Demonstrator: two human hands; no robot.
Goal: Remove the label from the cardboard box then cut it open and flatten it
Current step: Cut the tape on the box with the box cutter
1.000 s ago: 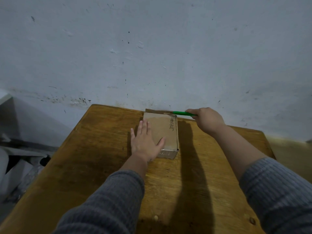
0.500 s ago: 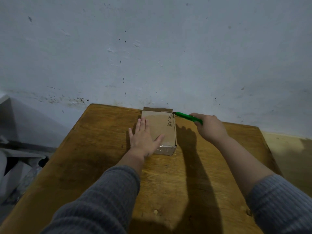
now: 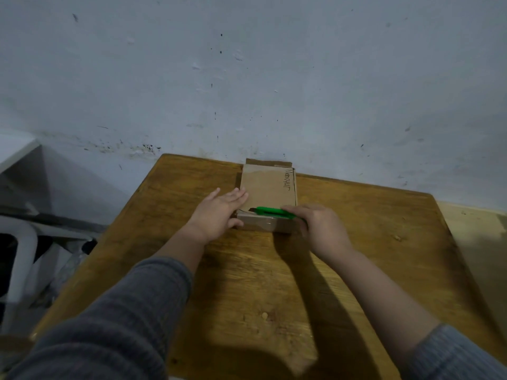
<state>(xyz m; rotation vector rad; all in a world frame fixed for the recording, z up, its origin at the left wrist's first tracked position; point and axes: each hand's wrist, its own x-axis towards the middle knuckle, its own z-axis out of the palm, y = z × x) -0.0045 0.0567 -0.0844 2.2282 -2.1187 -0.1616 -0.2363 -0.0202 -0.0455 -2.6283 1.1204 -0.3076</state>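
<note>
A small brown cardboard box (image 3: 267, 190) lies flat on the wooden table (image 3: 356, 242), its far end against the wall. Handwriting runs along its right edge, and clear tape covers its near end. My left hand (image 3: 219, 212) lies flat with fingers spread on the box's near left corner. My right hand (image 3: 319, 229) grips a green utility knife (image 3: 271, 212), which lies across the near top edge of the box, tip pointing left. A loose flap sticks up at the box's far end.
A blue-grey wall (image 3: 247, 78) rises right behind the table. White plastic furniture (image 3: 24, 242) stands to the left of the table. The table's near part is bare wood in shadow.
My right hand has brought the green knife from the box's far right corner to its near edge. My left hand slid toward the near left corner.
</note>
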